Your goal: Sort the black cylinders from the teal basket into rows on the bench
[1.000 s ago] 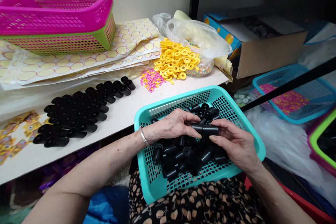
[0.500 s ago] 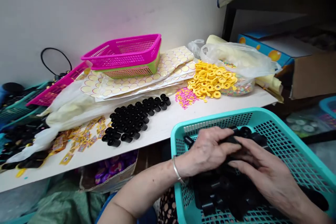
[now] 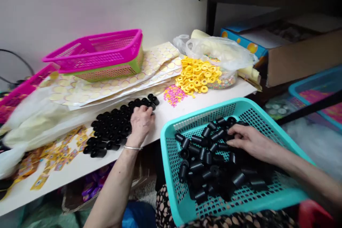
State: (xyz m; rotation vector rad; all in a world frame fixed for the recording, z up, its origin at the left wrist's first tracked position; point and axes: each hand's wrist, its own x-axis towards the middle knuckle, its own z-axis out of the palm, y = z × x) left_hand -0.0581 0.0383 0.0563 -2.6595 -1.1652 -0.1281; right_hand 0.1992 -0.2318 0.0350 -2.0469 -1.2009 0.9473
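Observation:
My left hand (image 3: 140, 123) rests on the white table (image 3: 171, 112), fingers curled at the right end of the rows of black cylinders (image 3: 112, 128); whether it holds one is hidden. My right hand (image 3: 249, 140) lies in the teal basket (image 3: 171, 149) on my lap, fingertips on the loose black cylinders (image 3: 211, 164) that fill it. Whether its fingers close on one I cannot tell.
A pink basket (image 3: 98, 51) stacked in a green one sits on sticker sheets (image 3: 149, 71) at the back. Yellow rings (image 3: 197, 76), pink beads (image 3: 173, 95) and a plastic bag (image 3: 221, 53) lie at the right. Yellow stickers (image 3: 56, 156) are at the left. A cardboard box (image 3: 294, 53) stands under a shelf.
My left hand left the basket and moved left onto the table beside the rows of cylinders. My right hand stayed in the basket. The view shifted right.

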